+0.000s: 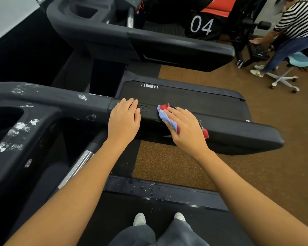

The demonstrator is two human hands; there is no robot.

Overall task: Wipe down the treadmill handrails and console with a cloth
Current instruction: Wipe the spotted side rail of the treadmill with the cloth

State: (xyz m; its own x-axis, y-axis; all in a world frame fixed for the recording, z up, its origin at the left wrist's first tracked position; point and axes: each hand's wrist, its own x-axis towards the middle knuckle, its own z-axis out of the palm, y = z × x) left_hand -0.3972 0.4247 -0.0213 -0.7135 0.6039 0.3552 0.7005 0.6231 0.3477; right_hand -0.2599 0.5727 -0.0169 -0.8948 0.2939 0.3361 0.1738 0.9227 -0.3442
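Note:
A wide black treadmill handrail (238,132) runs from the left console area to the right. White foam spots cover its left part (20,126) near a cup recess. My left hand (124,119) lies flat on top of the rail, fingers straight. Right of it, my right hand (183,128) presses a crumpled blue and red cloth (164,112) against the rail with fingers extended over it. The console itself is out of view.
A second treadmill (167,45) stands beyond, marked 04. A chrome bar (78,166) slopes under the rail. A person in a striped top (299,18) bends over gym equipment at the far right, beside a white wheeled stool (284,79). My shoes (140,219) stand on the belt.

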